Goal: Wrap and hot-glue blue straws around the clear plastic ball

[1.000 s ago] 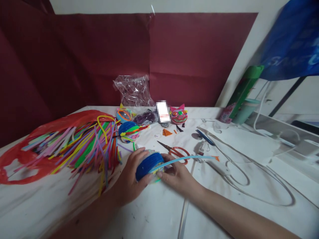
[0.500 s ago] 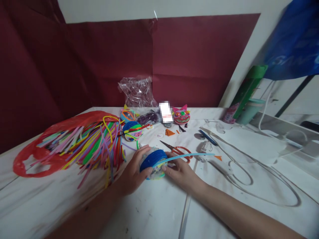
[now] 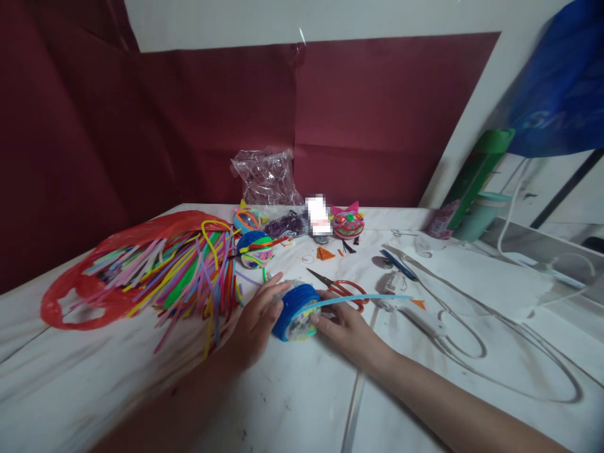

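Note:
A round craft ball (image 3: 298, 309), wrapped with dark blue pipe cleaner and patterned on its side, is low over the table in front of me. My right hand (image 3: 348, 327) grips its right side, thumb in front and fingers behind. A light blue pipe cleaner (image 3: 365, 297) runs from the ball over that hand to the right, its far end loose. At the ball's left edge is my left hand (image 3: 257, 319), fingers stretched and thumb apart; whether it touches the ball is unclear. Orange-handled scissors (image 3: 342, 289) lie just behind my right hand.
Left, a red plastic bag (image 3: 70, 318) spills many coloured pipe cleaners (image 3: 189, 270). A multicoloured ball (image 3: 255, 248) and a pink cat-eared head (image 3: 348, 221) sit farther back. Right are a white glue gun (image 3: 419, 318), its looping cord, a blue pen (image 3: 399, 264) and a green cup (image 3: 484, 217).
My left hand has loosened from the ball, its thumb drawn back from the front and its fingers lifted. My right hand keeps its hold. The view has shifted slightly.

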Action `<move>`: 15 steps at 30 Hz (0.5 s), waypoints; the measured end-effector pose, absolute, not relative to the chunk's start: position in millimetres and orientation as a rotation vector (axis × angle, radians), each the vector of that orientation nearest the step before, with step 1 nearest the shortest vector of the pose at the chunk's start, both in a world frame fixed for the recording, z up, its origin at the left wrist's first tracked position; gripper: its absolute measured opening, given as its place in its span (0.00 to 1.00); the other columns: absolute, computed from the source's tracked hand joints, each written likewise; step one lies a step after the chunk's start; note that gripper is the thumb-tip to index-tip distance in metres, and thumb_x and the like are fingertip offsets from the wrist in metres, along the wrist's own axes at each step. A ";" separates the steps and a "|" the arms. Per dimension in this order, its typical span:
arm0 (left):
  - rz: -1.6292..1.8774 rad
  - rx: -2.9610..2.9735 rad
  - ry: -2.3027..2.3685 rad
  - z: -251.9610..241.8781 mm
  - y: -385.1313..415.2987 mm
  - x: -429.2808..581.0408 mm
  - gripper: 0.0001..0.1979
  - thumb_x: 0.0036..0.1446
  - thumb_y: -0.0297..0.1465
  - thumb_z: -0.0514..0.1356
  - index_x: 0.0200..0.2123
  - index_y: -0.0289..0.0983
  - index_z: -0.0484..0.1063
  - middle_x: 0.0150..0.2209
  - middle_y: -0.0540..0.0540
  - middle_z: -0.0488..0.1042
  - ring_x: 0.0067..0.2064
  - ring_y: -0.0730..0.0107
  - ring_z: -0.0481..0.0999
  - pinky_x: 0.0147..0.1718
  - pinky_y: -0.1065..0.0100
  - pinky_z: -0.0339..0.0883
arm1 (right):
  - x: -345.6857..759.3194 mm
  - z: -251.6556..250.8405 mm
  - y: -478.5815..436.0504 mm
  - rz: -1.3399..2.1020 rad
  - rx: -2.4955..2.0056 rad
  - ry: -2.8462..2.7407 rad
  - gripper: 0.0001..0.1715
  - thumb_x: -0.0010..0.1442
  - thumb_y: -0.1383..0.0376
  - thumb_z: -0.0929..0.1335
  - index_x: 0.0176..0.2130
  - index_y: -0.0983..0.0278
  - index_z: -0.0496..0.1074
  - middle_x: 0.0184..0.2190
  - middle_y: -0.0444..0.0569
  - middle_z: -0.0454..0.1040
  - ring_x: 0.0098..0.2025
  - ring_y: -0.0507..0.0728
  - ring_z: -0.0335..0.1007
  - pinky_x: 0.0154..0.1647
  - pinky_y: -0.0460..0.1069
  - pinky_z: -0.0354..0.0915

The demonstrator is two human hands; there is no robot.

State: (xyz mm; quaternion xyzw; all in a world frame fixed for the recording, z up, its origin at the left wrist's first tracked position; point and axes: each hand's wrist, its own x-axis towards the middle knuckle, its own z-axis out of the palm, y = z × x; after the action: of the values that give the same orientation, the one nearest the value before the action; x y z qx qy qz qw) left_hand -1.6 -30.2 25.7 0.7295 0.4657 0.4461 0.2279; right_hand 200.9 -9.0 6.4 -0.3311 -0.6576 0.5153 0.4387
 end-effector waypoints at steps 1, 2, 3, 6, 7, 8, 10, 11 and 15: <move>1.279 2.059 1.324 25.6 -30.4 -2.0 0.19 0.62 0.37 0.48 0.52 0.39 0.68 0.60 0.40 0.63 0.61 0.56 0.61 0.59 0.53 0.57 | 200.4 6.8 -9.1 1.252 -0.841 -1.647 0.22 0.56 0.52 0.69 0.45 0.63 0.69 0.44 0.53 0.74 0.44 0.59 0.71 0.48 0.55 0.66; 1.330 2.119 1.357 25.7 -30.7 -2.3 0.17 0.62 0.36 0.49 0.50 0.39 0.69 0.59 0.40 0.64 0.60 0.57 0.63 0.59 0.54 0.57 | 200.0 7.2 -9.3 1.227 -0.856 -1.657 0.22 0.56 0.52 0.68 0.44 0.63 0.69 0.43 0.53 0.75 0.44 0.59 0.71 0.48 0.55 0.66; 1.371 2.182 1.376 25.9 -31.2 -2.3 0.15 0.61 0.35 0.50 0.47 0.39 0.70 0.57 0.40 0.66 0.59 0.58 0.64 0.58 0.54 0.58 | 199.5 7.3 -9.5 1.209 -0.864 -1.664 0.21 0.56 0.52 0.68 0.43 0.63 0.70 0.42 0.52 0.75 0.44 0.59 0.71 0.48 0.55 0.67; 1.409 2.328 1.340 26.3 -32.4 -0.7 0.09 0.60 0.32 0.52 0.41 0.40 0.71 0.53 0.41 0.69 0.54 0.62 0.69 0.55 0.58 0.62 | 198.2 6.4 -9.7 1.189 -0.853 -1.674 0.20 0.56 0.52 0.68 0.43 0.63 0.69 0.41 0.52 0.75 0.43 0.59 0.71 0.46 0.55 0.67; 1.406 2.346 1.323 26.4 -32.4 0.4 0.08 0.60 0.31 0.52 0.38 0.40 0.71 0.52 0.42 0.69 0.53 0.63 0.70 0.54 0.59 0.63 | 198.0 5.7 -9.8 1.181 -0.844 -1.674 0.20 0.56 0.52 0.68 0.43 0.63 0.69 0.42 0.52 0.75 0.43 0.59 0.71 0.46 0.55 0.67; 1.403 2.342 1.318 26.5 -32.0 1.6 0.07 0.60 0.30 0.52 0.36 0.40 0.70 0.51 0.42 0.70 0.53 0.63 0.70 0.53 0.60 0.64 | 197.9 5.0 -9.8 1.174 -0.839 -1.677 0.19 0.56 0.53 0.68 0.43 0.63 0.69 0.42 0.52 0.75 0.43 0.59 0.71 0.46 0.55 0.67; 1.411 2.274 1.330 28.0 -30.4 3.4 0.08 0.60 0.30 0.50 0.33 0.39 0.69 0.49 0.42 0.72 0.51 0.63 0.71 0.51 0.60 0.64 | 197.8 4.1 -9.8 1.161 -0.852 -1.686 0.19 0.56 0.54 0.68 0.43 0.63 0.69 0.41 0.52 0.76 0.42 0.59 0.71 0.46 0.55 0.67; 1.434 2.213 1.340 29.7 -29.4 3.5 0.09 0.61 0.31 0.50 0.32 0.39 0.68 0.48 0.42 0.72 0.50 0.63 0.72 0.50 0.59 0.65 | 197.9 3.9 -9.8 1.154 -0.868 -1.692 0.18 0.57 0.54 0.67 0.43 0.63 0.69 0.41 0.52 0.76 0.42 0.59 0.71 0.46 0.54 0.67; 1.596 1.948 1.472 42.3 -25.3 -3.9 0.12 0.61 0.35 0.47 0.32 0.39 0.67 0.44 0.42 0.74 0.47 0.63 0.72 0.47 0.60 0.66 | 197.8 5.3 -9.3 1.120 -0.928 -1.700 0.18 0.56 0.54 0.67 0.41 0.63 0.70 0.39 0.52 0.76 0.41 0.59 0.72 0.43 0.53 0.68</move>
State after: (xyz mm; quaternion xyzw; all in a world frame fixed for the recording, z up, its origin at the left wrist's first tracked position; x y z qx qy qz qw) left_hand -3.9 -25.3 42.3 0.6637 0.5015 0.5436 0.1120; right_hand 197.8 -9.3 5.3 -0.3732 -0.6836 0.4503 0.4367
